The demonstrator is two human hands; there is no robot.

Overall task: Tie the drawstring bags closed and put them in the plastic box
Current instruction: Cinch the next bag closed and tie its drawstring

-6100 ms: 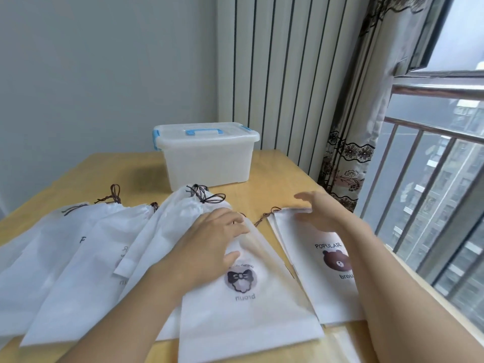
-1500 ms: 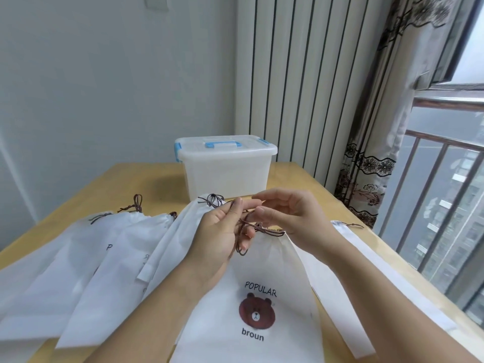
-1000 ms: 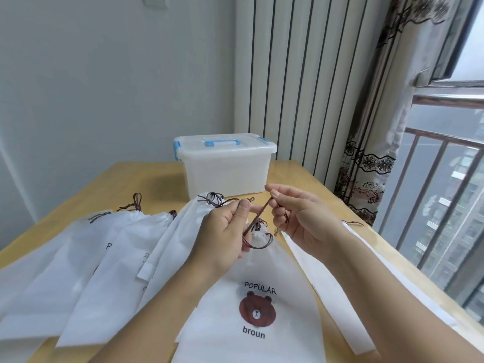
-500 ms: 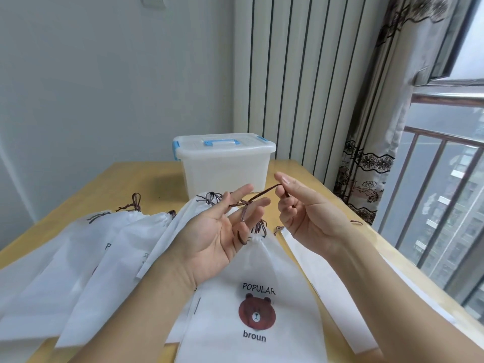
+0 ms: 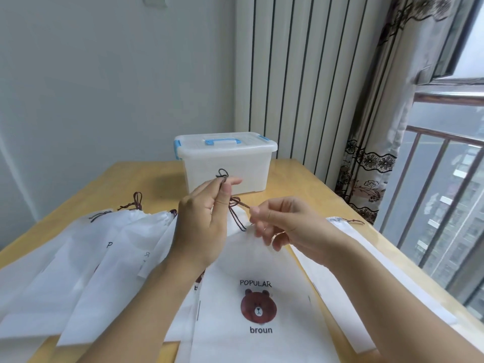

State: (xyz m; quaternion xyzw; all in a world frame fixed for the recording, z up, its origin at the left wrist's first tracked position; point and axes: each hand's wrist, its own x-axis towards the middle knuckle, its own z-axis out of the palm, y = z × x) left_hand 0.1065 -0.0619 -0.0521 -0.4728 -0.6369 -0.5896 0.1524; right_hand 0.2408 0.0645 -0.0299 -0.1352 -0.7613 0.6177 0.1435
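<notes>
**Both hands pull a brown cord taut above the bear-print bag**

The left hand (image 5: pixel 203 226) is raised with its back toward the camera, forearm rising from the lower left. Its thumb and forefinger pinch one end of the thin dark brown drawstring cord (image 5: pixel 237 209), and a small loop of that cord sticks up just above the fingers (image 5: pixel 225 190). The right hand (image 5: pixel 285 224) comes in from the lower right, palm turned partly inward; its thumb and forefinger pinch the other end of the cord, while the remaining fingers curl loosely below.

Between the two pinches the cord runs as a short tight line with a knot near the left fingers, and a loop hangs down from it to the gathered neck of the white non-woven drawstring bag with a brown bear print (image 5: pixel 256 297), which lies flat on the light wooden tabletop (image 5: pixel 301 184) beneath both hands.

Beyond the fingers stands the translucent white plastic box with blue handle and clips (image 5: pixel 225 163), lid on. Left of the left hand lie several more white drawstring bags (image 5: pixel 91 258), overlapping; right of the right hand lies another flat white bag (image 5: pixel 366 271).
</notes>
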